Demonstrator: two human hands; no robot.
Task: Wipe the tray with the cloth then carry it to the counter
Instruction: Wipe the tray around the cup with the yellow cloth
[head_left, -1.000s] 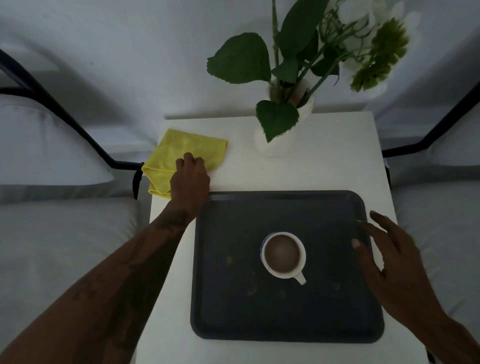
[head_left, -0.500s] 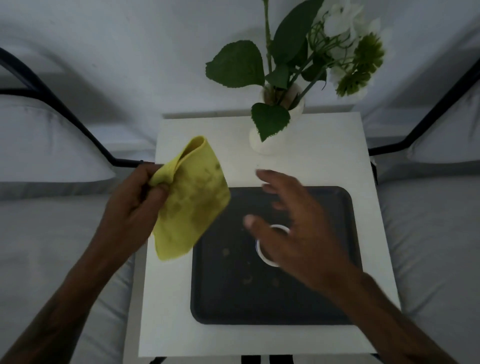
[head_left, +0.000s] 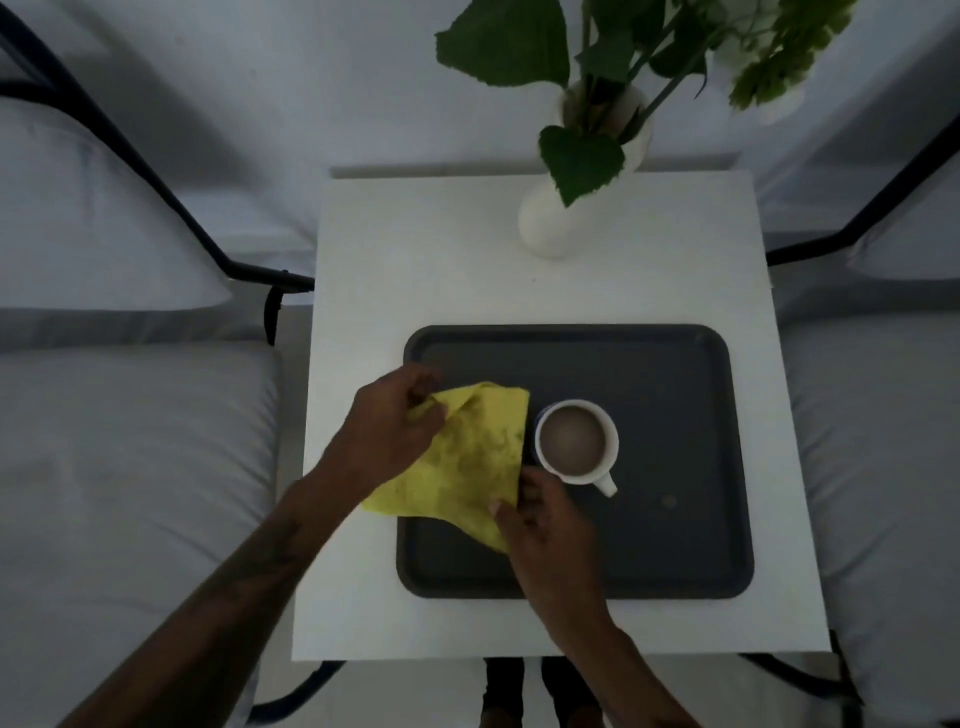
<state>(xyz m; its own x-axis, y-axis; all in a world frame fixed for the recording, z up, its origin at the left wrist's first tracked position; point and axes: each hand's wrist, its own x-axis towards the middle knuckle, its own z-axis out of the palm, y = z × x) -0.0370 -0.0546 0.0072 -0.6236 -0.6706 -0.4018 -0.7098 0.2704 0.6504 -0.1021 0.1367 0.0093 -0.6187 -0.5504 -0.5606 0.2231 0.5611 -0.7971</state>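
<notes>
1. Dark tray (head_left: 675, 545) lies on the white counter (head_left: 415, 260).
2. Right hand (head_left: 545, 530) pinches the yellow cloth (head_left: 467, 457) at its near corner; left hand (head_left: 389, 431) grips its far-left edge, over the tray's left side.
3. Cup (head_left: 576, 441) stands beside the cloth.
4. Vase (head_left: 550, 223) stands beyond.

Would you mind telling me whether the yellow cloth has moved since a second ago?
Yes. The cloth went from the table's far-left corner onto the tray, beside the cup.

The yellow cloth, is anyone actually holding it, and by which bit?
Yes, both hands. The left hand pinches the yellow cloth at its far left edge, and the right hand grips its near right corner, over the tray.
</notes>
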